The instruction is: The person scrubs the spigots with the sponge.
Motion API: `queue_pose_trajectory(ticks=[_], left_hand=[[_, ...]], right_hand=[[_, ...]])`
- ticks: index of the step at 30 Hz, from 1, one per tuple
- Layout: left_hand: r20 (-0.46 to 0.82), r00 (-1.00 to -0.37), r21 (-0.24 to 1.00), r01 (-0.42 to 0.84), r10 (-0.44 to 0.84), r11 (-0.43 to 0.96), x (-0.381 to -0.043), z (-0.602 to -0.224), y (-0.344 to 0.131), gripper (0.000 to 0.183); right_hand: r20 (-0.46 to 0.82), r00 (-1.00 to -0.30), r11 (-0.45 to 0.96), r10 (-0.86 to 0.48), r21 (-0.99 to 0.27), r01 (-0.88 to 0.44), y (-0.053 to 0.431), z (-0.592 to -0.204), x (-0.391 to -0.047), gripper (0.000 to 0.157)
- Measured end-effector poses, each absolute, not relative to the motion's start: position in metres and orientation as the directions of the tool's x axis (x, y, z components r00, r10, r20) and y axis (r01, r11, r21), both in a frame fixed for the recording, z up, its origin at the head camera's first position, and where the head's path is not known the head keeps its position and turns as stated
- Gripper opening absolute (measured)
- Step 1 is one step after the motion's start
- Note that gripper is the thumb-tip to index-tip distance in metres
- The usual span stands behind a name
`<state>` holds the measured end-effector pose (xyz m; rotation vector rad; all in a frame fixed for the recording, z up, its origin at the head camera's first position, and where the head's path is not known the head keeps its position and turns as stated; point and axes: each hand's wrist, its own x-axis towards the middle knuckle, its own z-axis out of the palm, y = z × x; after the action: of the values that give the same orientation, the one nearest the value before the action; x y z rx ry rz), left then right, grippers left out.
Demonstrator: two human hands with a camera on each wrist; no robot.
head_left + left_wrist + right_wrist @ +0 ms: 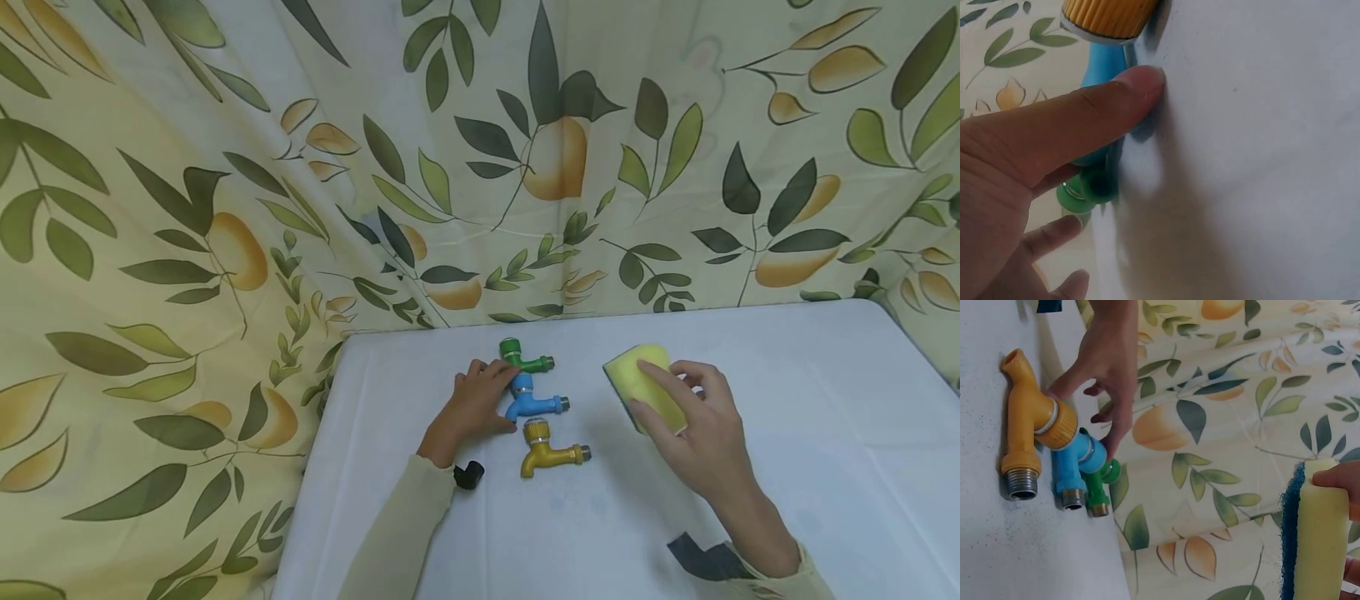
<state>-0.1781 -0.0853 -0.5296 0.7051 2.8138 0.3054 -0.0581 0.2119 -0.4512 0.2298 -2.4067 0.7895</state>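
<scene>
Three plastic taps with metal threaded ends lie in a row on the white table: a green tap (534,364), a blue tap (534,405) and a yellow tap (553,457). My left hand (474,402) pinches the blue tap, thumb by its spout and forefinger at its knob. In the left wrist view the thumb (1104,103) crosses in front of the blue tap (1105,65) and hides part of it. Over the table to the right, my right hand (708,437) holds a yellow sponge (651,379) between thumb and fingers. The sponge's dark blue scouring side (1290,534) faces left.
The white-covered table (825,433) reaches back to a curtain (525,208) printed with leaves and fruit. More of this cloth hangs along the left side. Dark straps (705,558) show at both wrists.
</scene>
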Motion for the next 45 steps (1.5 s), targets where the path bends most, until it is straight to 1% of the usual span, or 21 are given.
queue_pose_trajectory(ticks=[7, 13, 16, 19, 22, 25, 28, 32, 34, 37, 40, 42, 45], left_hand=[[-0.151, -0.849, 0.299, 0.449, 0.506, 0.842, -0.18, -0.527, -0.085, 0.093], [-0.092, -0.866, 0.398, 0.421, 0.492, 0.815, -0.177, -0.528, -0.092, 0.091], [-0.019, -0.879, 0.481, 0.409, 0.476, 0.775, -0.173, -0.525, -0.097, 0.093], [0.078, -0.881, 0.581, 0.421, 0.467, 0.696, -0.163, -0.518, -0.099, 0.097], [0.169, -0.869, 0.661, 0.45, 0.465, 0.6, -0.148, -0.508, -0.096, 0.097], [0.246, -0.844, 0.701, 0.494, 0.476, 0.514, -0.132, -0.496, -0.088, 0.093], [0.332, -0.808, 0.693, 0.559, 0.486, 0.455, -0.118, -0.485, -0.08, 0.094], [0.456, -0.744, 0.605, 0.662, 0.489, 0.443, -0.106, -0.475, -0.072, 0.099], [0.505, -0.712, 0.554, 0.701, 0.488, 0.449, -0.103, -0.471, -0.07, 0.101], [0.558, -0.673, 0.507, 0.739, 0.486, 0.443, -0.101, -0.466, -0.067, 0.1], [0.591, -0.643, 0.476, 0.765, 0.486, 0.433, -0.099, -0.463, -0.064, 0.1], [0.604, -0.632, 0.465, 0.775, 0.486, 0.429, -0.098, -0.463, -0.062, 0.1], [0.611, -0.617, 0.443, 0.786, 0.497, 0.431, -0.097, -0.462, -0.058, 0.101]], right_hand=[[0.583, -0.812, 0.804, 0.016, -0.49, -0.336, 0.211, -0.452, -0.057, 0.057], [0.545, -0.838, 0.808, 0.024, -0.504, -0.305, 0.21, -0.456, -0.058, 0.056], [0.507, -0.861, 0.799, 0.032, -0.531, -0.283, 0.207, -0.458, -0.059, 0.054], [0.462, -0.886, 0.785, 0.031, -0.56, -0.265, 0.202, -0.459, -0.061, 0.052], [0.434, -0.901, 0.779, 0.021, -0.572, -0.257, 0.194, -0.459, -0.064, 0.051], [0.45, -0.893, 0.776, 0.021, -0.57, -0.269, 0.185, -0.46, -0.066, 0.051], [0.508, -0.861, 0.778, -0.016, -0.534, -0.33, 0.176, -0.461, -0.066, 0.05], [0.586, -0.798, 0.778, -0.141, -0.433, -0.456, 0.169, -0.457, -0.059, 0.05], [0.609, -0.781, 0.784, -0.139, -0.413, -0.463, 0.169, -0.454, -0.058, 0.051], [0.616, -0.784, 0.789, -0.076, -0.443, -0.425, 0.168, -0.449, -0.056, 0.052], [0.61, -0.782, 0.758, -0.124, -0.45, -0.471, 0.166, -0.447, -0.053, 0.053], [0.62, -0.769, 0.74, -0.158, -0.44, -0.508, 0.165, -0.445, -0.051, 0.054], [0.643, -0.754, 0.749, -0.134, -0.433, -0.502, 0.165, -0.444, -0.052, 0.054]])
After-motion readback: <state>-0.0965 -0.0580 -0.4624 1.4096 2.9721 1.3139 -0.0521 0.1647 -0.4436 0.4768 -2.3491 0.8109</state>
